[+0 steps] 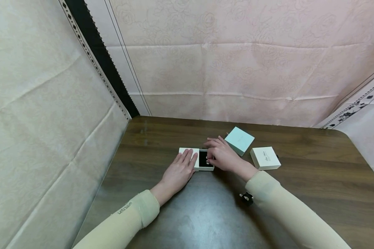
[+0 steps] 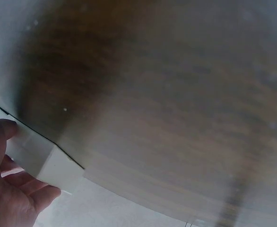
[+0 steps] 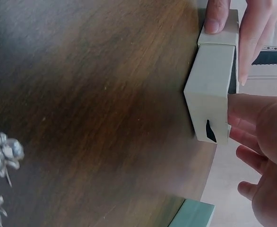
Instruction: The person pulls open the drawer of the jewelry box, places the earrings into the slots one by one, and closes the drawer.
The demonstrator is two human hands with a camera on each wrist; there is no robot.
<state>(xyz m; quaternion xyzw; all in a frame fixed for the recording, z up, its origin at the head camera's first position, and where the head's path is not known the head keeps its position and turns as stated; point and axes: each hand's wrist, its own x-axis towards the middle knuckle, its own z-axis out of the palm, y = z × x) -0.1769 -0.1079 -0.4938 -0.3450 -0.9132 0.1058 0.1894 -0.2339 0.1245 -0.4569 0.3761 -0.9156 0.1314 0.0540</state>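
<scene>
A white drawer-style box [image 1: 190,152] lies on the table, its dark-lined drawer [image 1: 203,159] slid out to the right. My left hand [image 1: 180,168] holds the box, fingers laid across its top and thumb [image 3: 215,21] against its near side. Bent over the drawer, my right hand [image 1: 222,155] has its thumb and index finger down inside, pinching a small silvery piece of jewellery [image 1: 207,158]. In the right wrist view the drawer's front [image 3: 207,111] hides those fingertips. The front has a dark slit.
A teal box [image 1: 239,139] and a white box with printed lettering [image 1: 266,158] stand to the right. Below my right wrist lies a small black piece with silvery decoration [image 1: 246,198]; crystal flowers [image 3: 4,153] show close up in the right wrist view. Cloth-covered walls [image 1: 237,76] border the table.
</scene>
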